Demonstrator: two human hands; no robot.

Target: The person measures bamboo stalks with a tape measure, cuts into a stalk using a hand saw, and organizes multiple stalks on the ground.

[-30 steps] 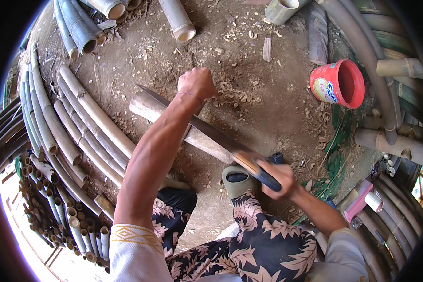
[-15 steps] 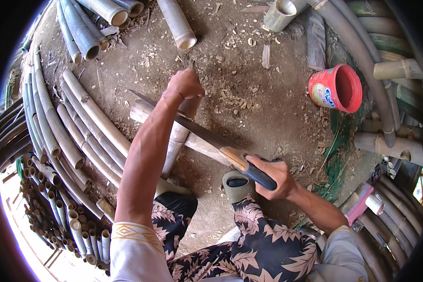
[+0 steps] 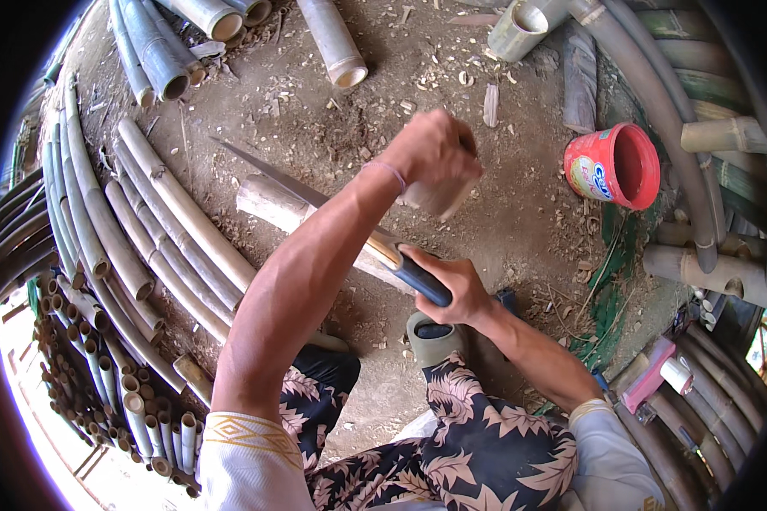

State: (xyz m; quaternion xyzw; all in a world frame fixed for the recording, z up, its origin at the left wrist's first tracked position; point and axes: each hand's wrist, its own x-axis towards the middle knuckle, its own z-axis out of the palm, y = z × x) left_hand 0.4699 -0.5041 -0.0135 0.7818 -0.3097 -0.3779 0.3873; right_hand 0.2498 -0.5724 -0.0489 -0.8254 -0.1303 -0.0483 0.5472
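My left hand is closed on a short piece of bamboo, held up over the dirt floor and slightly blurred. In my right hand is a hand saw, gripped by its dark handle. Its long blade points up and left, passing behind my left forearm. Under the blade a pale length of bamboo or log lies slantwise on the ground. My forearm hides part of it, along with whatever lies between my feet. My right boot stands just below the saw handle.
Long bamboo poles lie on the left, beside a stack of cut tubes. A red bucket tilts at the right near more bamboo. Other bamboo lengths lie at the far side. Wood chips litter the dirt.
My left hand has swung right, carrying the short bamboo piece away from beside the blade. My right hand and the saw have shifted a little up and left.
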